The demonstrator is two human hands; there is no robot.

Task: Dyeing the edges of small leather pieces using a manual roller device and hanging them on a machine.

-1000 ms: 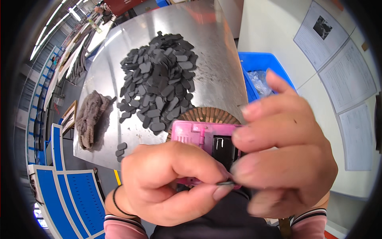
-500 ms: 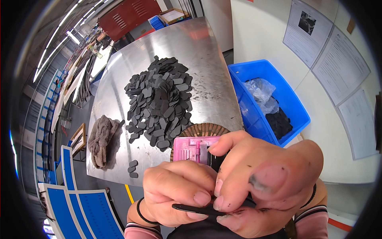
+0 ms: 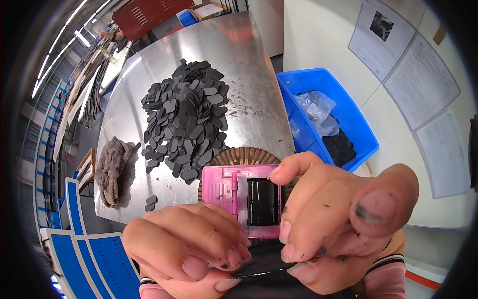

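Observation:
Between my two hands is a thin black flat piece (image 3: 261,273), seen edge-on. My left hand (image 3: 184,239) pinches its left end with thumb and fingers. At the right end, my right hand (image 3: 338,214) pinches it between thumb and fingertips, with dark smudges on the skin. Just beyond my hands lies a pink plastic case (image 3: 216,189) with a glossy black rectangular panel (image 3: 264,202); a fingertip of my right hand overlaps its upper right corner. Under the case shows a round, brown ribbed object (image 3: 249,156). Farther off is a heaped pile of dark grey rounded flat pieces (image 3: 186,119).
A metal table (image 3: 249,65) carries the pile. On its left lie a crumpled grey-brown cloth (image 3: 113,169) and a few loose pieces (image 3: 151,202). A blue bin (image 3: 351,102) at the right holds clear plastic and dark pieces. Paper sheets (image 3: 420,82) hang on the wall.
My hands have drawn apart, the left one moving left, uncovering more of the pink case and its black panel. The surroundings have shifted slightly left and up in view.

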